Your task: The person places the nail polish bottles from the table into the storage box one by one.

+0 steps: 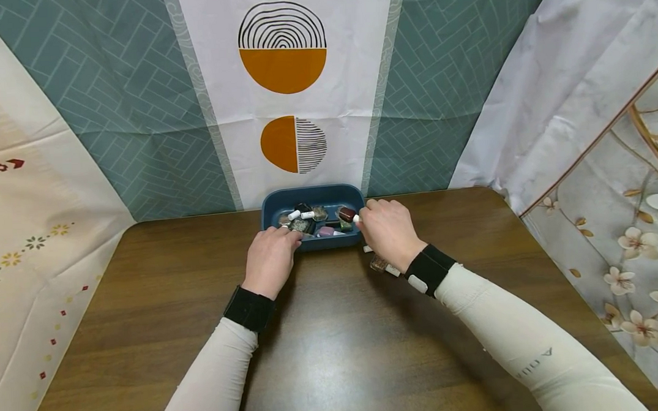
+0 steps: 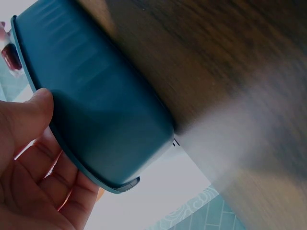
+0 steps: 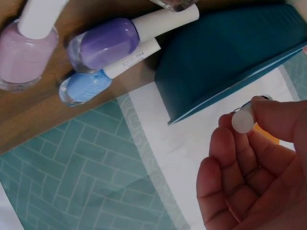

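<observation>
A dark teal plastic bin (image 1: 330,243) with several nail polish bottles inside stands at the table's back edge. My left hand (image 1: 270,257) grips its front left rim; in the left wrist view the thumb (image 2: 42,108) presses on the outer wall. At the bin's right end, my right hand (image 1: 387,227) pinches the white cap (image 3: 243,122) of a dark red nail polish bottle (image 1: 346,214) between thumb and fingertips. That bottle lies tilted over the bin's right side, near a green bottle (image 1: 345,226). A pink bottle (image 1: 326,231) lies in front.
Right of the bin, partly under my right hand and wrist, nail polish bottles lie on the wooden table (image 1: 334,328): a purple one (image 3: 105,43), a light blue one (image 3: 88,86) and a pale pink one (image 3: 29,55). A patterned curtain (image 1: 303,108) hangs right behind the bin.
</observation>
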The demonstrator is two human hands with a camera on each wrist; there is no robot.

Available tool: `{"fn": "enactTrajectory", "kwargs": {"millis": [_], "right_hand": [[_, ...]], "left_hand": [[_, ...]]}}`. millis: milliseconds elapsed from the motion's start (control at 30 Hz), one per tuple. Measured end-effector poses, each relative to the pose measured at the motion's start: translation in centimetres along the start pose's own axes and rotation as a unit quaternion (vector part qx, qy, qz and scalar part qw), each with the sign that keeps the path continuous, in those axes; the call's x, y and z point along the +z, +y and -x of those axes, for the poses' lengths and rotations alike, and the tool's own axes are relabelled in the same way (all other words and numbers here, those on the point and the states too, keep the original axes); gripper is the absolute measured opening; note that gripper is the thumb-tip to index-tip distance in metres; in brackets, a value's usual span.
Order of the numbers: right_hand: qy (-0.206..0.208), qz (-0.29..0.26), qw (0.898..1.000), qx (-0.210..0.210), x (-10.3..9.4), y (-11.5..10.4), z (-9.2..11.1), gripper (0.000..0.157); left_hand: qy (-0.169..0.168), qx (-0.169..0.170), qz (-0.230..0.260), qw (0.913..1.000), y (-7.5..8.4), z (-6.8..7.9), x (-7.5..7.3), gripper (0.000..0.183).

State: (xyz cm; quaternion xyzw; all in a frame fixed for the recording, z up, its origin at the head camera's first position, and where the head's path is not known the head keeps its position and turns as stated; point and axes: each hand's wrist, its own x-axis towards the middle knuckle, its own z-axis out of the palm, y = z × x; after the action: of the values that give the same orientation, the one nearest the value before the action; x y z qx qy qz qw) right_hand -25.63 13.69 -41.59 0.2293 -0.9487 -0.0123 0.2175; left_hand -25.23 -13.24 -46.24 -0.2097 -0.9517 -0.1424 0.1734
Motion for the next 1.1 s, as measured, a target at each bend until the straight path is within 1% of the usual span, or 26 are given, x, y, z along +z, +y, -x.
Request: {"fn": "enactTrajectory", "kwargs": {"millis": [233,367,567,733,833,967,1100], "right_hand": [[-0.019,0.01,1.0,-0.005,0.1,-0.8,-1.5,0.029],[-0.031,0.022,0.999,-0.008,0.4,-1.1,-2.3,0.027],[-0.04,0.027,0.999,-0.01,1.3,-1.2,-3.3,0.025],[-0.047,0.032,0.998,-0.005,2.2,-1.2,-4.0,0.029],[-0.055,0.041,0.998,0.001,2.7,-1.2,-4.4,0.026],[-0.072,0.056,0.996,0.012,3.1,-1.3,-4.9,0.022],[-0.1,0.065,0.993,0.021,3.6,-1.5,-5.4,0.023]], "left_hand": [[0.005,0.005,0.001,1.0,-0.1,0.1,0.0,0.015],[0.003,0.004,0.002,1.0,-0.1,0.1,0.0,0.015],[-0.003,-0.001,0.001,1.0,0.0,0.1,-0.1,0.015],[-0.007,-0.002,0.0,1.0,0.0,0.1,-0.1,0.016],[-0.007,-0.001,0.002,1.0,0.1,0.1,-0.2,0.015],[-0.008,0.0,0.001,1.0,0.1,0.1,-0.3,0.015],[-0.009,0.0,-0.001,1.0,0.1,0.1,-0.3,0.015]]}}
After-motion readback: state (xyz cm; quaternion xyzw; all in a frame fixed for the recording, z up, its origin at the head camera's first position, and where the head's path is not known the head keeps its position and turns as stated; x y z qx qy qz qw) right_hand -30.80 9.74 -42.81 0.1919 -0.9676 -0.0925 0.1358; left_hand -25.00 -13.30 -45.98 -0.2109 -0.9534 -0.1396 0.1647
